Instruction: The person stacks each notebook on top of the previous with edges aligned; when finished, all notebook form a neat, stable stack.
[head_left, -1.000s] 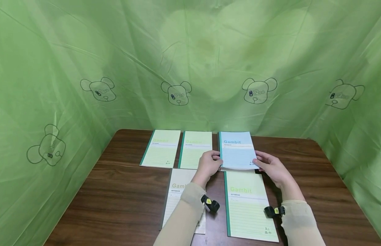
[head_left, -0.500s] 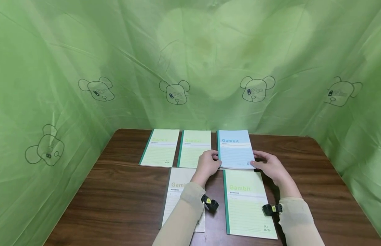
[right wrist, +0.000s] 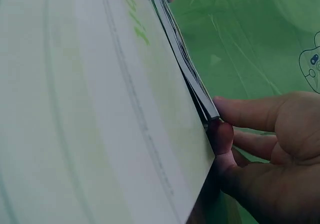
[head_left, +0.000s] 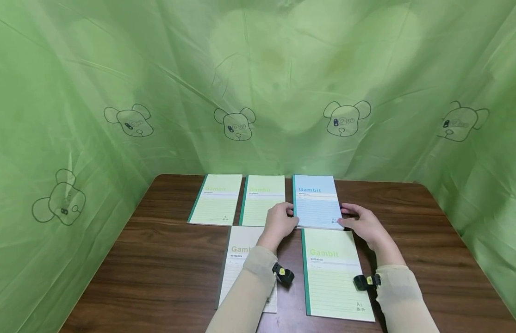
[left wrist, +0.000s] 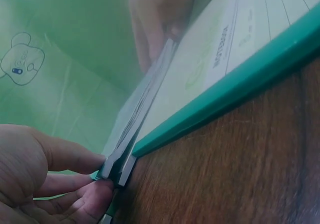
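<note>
A blue "Gambit" notebook [head_left: 318, 201] is at the back of the table, to the right of two light green ones. My left hand [head_left: 279, 222] pinches its near left corner, thumb on the cover and fingers at the edge. At the near right corner, my right hand [head_left: 366, 226] grips it in the same way. Page edges [left wrist: 142, 106] of the blue notebook show in the left wrist view, with another thin book edge [left wrist: 126, 171] close beneath. Right in front lies a light green notebook [head_left: 334, 277] with a dark green spine.
Two light green notebooks [head_left: 216, 201] stand side by side in the back row. A white notebook [head_left: 237, 277] lies under my left forearm, partly hidden. Green cloth [head_left: 258, 83] with bear-head drawings hangs around the brown wooden table [head_left: 149, 268].
The blue notebook's near edge has come down slightly, and less shows beneath it. Both hands keep hold of its near corners. The head view has shifted a little.
</note>
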The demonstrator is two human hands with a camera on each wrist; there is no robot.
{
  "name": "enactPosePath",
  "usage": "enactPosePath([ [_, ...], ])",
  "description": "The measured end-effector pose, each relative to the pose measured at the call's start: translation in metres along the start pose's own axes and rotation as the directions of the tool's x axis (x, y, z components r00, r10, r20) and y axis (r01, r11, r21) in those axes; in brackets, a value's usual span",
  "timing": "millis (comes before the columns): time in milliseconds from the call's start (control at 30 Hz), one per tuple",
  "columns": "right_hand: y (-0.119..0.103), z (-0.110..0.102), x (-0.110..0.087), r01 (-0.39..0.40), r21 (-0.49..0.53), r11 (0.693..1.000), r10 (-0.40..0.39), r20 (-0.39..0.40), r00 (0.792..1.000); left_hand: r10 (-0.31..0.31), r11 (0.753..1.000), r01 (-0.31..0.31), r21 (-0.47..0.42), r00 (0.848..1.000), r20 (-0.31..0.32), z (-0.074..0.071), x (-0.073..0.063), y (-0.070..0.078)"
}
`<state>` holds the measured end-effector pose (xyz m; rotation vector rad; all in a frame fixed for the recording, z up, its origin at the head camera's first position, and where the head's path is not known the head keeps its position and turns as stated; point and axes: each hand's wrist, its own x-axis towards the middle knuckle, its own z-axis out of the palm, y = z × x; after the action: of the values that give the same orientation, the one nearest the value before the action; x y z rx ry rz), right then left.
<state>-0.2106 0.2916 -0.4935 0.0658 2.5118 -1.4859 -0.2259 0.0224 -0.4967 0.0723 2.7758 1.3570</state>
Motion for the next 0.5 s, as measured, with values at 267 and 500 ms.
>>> enactPosePath([
  [267, -0.0002, 0.0003, -0.0008, 0.015, -0.026, 1.0, -0.015, 0.005, 1.0, 0.01, 0.999, -0.01, 0.045, 1.0, -0.014, 0.0008, -0.0003, -0.0006],
  [500, -0.0002, 0.001, 0.0002, 0.01, -0.032, 0.999, -0.01, 0.008, 1.0, -0.002, 0.999, 0.002, 0.036, 1.0, -0.002, 0.001, 0.0001, -0.0017],
])
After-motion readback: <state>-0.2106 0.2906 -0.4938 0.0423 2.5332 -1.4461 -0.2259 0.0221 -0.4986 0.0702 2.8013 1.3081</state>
